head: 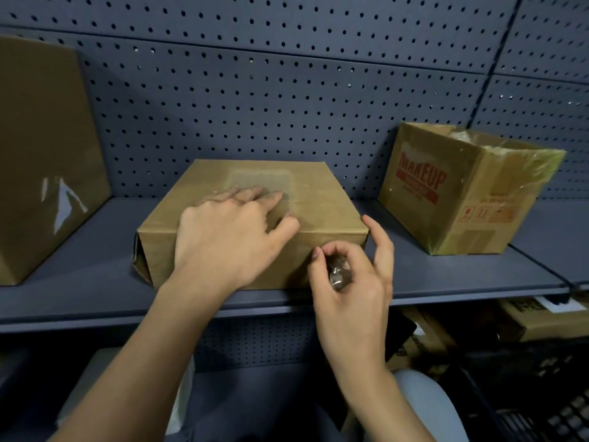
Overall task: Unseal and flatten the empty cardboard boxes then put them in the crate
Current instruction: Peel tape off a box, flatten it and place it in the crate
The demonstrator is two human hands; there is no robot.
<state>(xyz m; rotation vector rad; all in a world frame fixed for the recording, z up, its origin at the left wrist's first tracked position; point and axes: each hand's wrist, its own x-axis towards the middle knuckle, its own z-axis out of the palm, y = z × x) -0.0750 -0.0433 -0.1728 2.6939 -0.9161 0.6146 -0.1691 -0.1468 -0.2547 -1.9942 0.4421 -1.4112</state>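
Observation:
A flat brown cardboard box [322, 202] lies on the grey shelf [95, 275] in the middle of the view, its left end flap gaping a little. My left hand [229, 231] presses flat on the box's top, fingers straight, fingertips at a clear tape patch. My right hand [350, 275] is at the box's front right corner and pinches a crumpled wad of clear tape [338, 275] between thumb and fingers. A black crate [529, 397] shows at the bottom right, below the shelf.
A large brown box [44, 148] stands at the left of the shelf. A box printed MAKEUP [462, 189] sits at the right, wrapped in clear tape. A pegboard wall [287, 90] backs the shelf. More cardboard [424, 339] lies below.

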